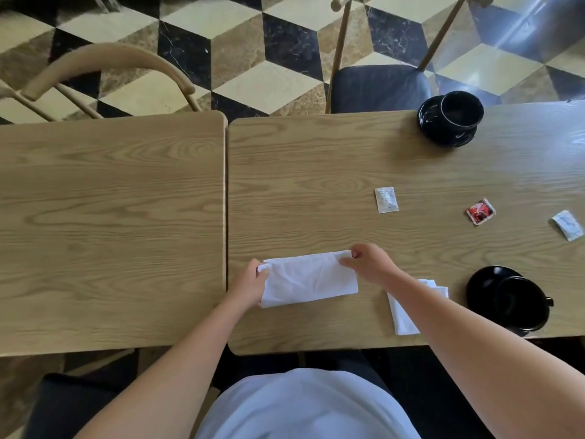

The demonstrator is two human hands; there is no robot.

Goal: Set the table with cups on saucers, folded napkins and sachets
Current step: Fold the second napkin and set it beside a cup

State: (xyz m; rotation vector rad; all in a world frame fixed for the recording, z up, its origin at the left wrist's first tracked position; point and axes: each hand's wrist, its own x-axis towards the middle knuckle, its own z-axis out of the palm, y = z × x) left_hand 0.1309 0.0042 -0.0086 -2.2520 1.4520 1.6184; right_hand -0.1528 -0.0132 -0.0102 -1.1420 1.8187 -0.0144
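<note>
Both hands pinch a creased, oblong white napkin point(308, 277), seemingly cloth.

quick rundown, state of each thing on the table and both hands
napkin: folded into a strip, held at both ends
left hand: pinching its left end
right hand: pinching its right end
second napkin: folded, lying flat
two cups: upright on saucers
three sachets: loose, sealed

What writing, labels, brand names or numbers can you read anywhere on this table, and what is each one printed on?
No text can be read.
White sachet near the table's middle: grey print, too small and blurred.
Red sachet: a white and dark design, no legible word.
White sachet at the right edge: faint marks, unreadable.
The napkin being folded, the second napkin, and both black cups show no printing.
</note>
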